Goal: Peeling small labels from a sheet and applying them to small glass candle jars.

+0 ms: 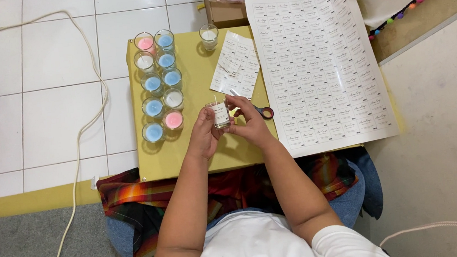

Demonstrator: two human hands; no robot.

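Together both hands (228, 126) hold a labelled candle glass (220, 114) (upright).

A small yellow worktop (160, 162) carries a cluster of glass candles (159, 85) at ten o'clock, one lone candle (209, 35) at twelve, cut label strips (235, 63), scissors (261, 111), and a large label sheet (319, 65) overhanging at three o'clock.

Candle jar (220, 114) between my hands, over the surface (197, 81)

Rows of candle jars (159, 85) stand to my left; scissors (260, 111) lie just right; cut labels (235, 64) behind; the label sheet (319, 62) overhangs the right edge.
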